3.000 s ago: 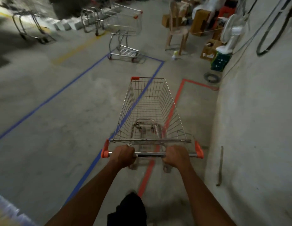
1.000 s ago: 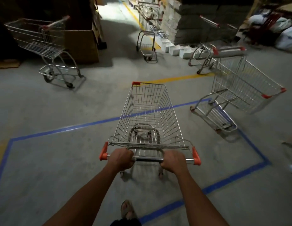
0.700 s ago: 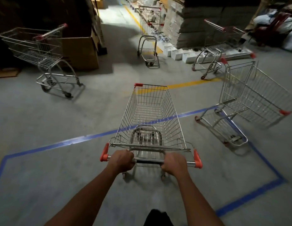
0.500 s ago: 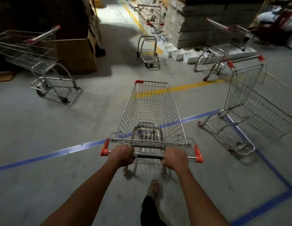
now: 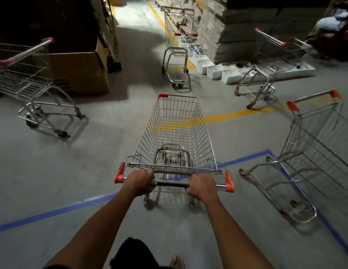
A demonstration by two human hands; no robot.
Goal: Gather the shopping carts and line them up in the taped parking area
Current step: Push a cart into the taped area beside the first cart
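Silver wire shopping cart (image 5: 175, 133) with orange handle caps straddles a blue tape line (image 5: 52, 211) on the grey concrete floor (image 5: 72, 171); left hand (image 5: 139, 184) and right hand (image 5: 201, 188) both wrap its handlebar. Beyond the cart, a yellow floor stripe (image 5: 227, 115), stacked cardboard (image 5: 237, 32) and four other wire carts. No writing is legible.

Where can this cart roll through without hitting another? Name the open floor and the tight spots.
Open floor: the wide patch left of the pushed cart, between the blue tape and the left cart. Also the lane ahead toward the far cart, crossing the yellow line. Crowded: the right, where the tilted cart straddles the tape corner, another cart behind.
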